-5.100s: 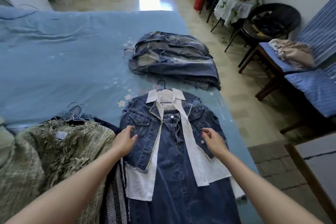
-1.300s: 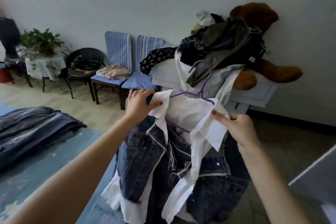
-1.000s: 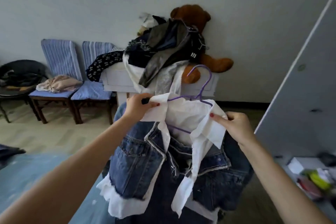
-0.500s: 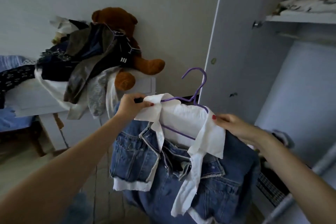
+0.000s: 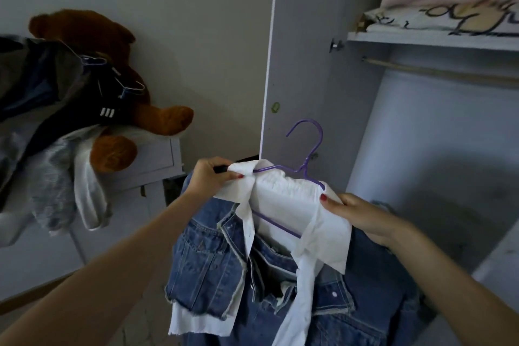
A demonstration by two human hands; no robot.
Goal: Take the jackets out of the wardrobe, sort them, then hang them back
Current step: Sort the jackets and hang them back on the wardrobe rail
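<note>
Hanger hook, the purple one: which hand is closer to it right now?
Right. The right hand pinches the white collar just below and right of the hanger hook; the left hand grips the hanger's far left end, farther off.

A blue denim jacket (image 5: pixel 207 270) with white collar and white hem hangs on a purple hanger (image 5: pixel 304 168), held up in front of the open wardrobe (image 5: pixel 297 64), under its bare rail (image 5: pixel 438 71).

Arms: we see both bare, no sleeves.
Left hand (image 5: pixel 209 177): red-polished thumbnail.
Right hand (image 5: pixel 362 216): red-polished thumbnail too.
</note>
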